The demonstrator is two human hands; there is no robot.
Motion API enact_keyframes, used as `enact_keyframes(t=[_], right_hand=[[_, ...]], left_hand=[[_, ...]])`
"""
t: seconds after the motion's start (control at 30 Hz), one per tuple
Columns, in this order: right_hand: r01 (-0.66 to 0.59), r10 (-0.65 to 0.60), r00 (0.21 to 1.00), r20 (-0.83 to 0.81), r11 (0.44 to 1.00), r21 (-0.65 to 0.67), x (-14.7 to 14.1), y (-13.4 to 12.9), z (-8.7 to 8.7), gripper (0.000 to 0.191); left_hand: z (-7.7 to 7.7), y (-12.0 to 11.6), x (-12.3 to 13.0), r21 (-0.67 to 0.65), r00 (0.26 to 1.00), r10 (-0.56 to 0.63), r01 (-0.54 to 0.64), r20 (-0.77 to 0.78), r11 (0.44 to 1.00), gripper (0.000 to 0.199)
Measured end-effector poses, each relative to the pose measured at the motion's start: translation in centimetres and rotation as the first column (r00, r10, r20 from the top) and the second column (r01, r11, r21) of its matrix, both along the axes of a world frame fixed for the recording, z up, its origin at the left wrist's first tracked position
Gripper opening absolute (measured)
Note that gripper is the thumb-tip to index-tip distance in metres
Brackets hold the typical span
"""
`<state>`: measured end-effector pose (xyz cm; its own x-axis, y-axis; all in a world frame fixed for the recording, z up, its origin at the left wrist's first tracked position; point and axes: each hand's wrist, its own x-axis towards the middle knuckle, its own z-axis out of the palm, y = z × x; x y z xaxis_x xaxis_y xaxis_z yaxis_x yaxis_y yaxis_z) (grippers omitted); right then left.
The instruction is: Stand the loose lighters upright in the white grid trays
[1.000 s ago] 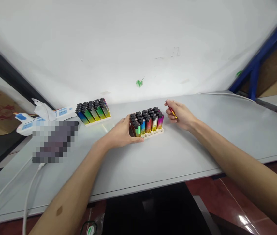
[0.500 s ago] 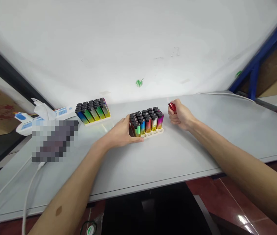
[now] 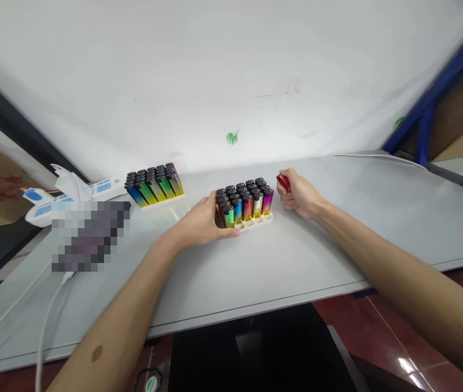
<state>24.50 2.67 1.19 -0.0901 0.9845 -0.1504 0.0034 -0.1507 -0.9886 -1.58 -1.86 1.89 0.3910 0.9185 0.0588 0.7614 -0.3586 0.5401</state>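
My left hand (image 3: 202, 224) grips the left end of a pale lighter tray (image 3: 264, 220), its thumb along the front edge and its fingers behind. Upright in the tray stand several rows of metallic coloured lighters (image 3: 248, 207) with black tops. Bare holes show along the tray's front strip. Just right of the tray, my right hand (image 3: 297, 195) is closed around a red lighter (image 3: 284, 183), one end of which sticks out above the fist. The rest of that lighter is hidden by the fingers.
A second tray of lighters (image 3: 156, 188) stands at the back left by the wall. Left of it lie a white power strip (image 3: 42, 216) and a blurred-out dark object (image 3: 92, 237) with a white cable (image 3: 47, 310). The table's front edge (image 3: 256, 313) runs below my arms.
My right hand, with the red lighter in it, has shifted slightly left toward the tray. My left hand keeps its place on the tray.
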Motion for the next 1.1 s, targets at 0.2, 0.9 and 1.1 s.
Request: enact_keyframes(t=[0.2, 0.9, 1.1], right_hand=[[0.044, -0.044, 0.999, -0.006, 0.999, 0.032, 0.2, 0.0, 0.2, 0.047], [0.083, -0.250, 0.962, 0.111, 0.654, 0.752, -1.3, -3.5, 2.4, 0.032], [-0.227, -0.093, 0.914, 0.394, 0.688, 0.689, -3.4, -5.2, 0.7, 0.031]], left_hand=[[0.0, -0.1, 0.0, -0.007, 1.000, 0.021, -0.021, 0.019, 1.000, 0.093], [-0.3, 0.0, -0.2, 0.002, 0.999, -0.013, 0.013, 0.035, 1.000, 0.096], [-0.3, -0.1, -0.1, 0.000, 0.998, -0.007, 0.007, 0.062, 1.000, 0.097]])
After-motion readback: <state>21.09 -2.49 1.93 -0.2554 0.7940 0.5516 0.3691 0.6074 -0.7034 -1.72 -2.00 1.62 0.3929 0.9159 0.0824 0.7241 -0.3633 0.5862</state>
